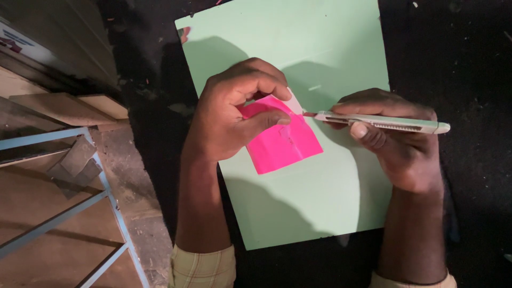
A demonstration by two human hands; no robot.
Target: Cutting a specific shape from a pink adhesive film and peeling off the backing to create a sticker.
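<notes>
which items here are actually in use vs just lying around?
In use:
- left hand, holding down the pink sheet
- right hand, gripping the utility knife
- pale green board, under the sheet

Lying about:
- blue metal frame
- wooden planks

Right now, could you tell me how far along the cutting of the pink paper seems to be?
Already in place: the pink paper lies on the green board, one corner lifted and showing a white underside. In hand: the left hand pinches that raised edge, while the right hand holds a craft knife with its tip at the fold. Left: most of the sheet looks whole, so the cutting appears barely begun.
</notes>
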